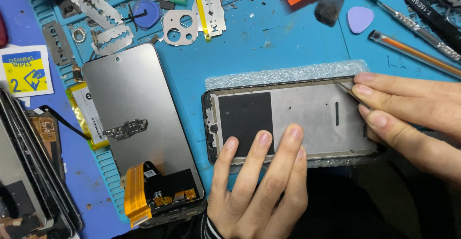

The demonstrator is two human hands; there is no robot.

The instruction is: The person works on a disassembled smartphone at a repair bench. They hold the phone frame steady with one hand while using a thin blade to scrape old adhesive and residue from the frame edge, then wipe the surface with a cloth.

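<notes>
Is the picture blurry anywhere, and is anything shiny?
Head view: mostly sharp and evenly lit; the phone frame and left hand look crisp, the right hand slightly soft at the picture's edge; the loose screen panel shows a dull grey sheen, no harsh glare; shadows are faint.

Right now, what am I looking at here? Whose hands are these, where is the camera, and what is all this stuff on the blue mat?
There is no machine here: a person works with two bare hands, and the single picture comes from a camera on their head, looking down. The left hand presses its fingertips on a phone frame, a flat metal tray with a black patch, lying on a strip of bubble wrap. The right hand pinches a thin metal tool against the frame's upper right edge. Beside it on the blue work mat lies a detached screen panel, back side up, with an orange ribbon cable. A yellow battery peeks from under it. Razor blades, plastic picks and screwdrivers are scattered above.
</notes>
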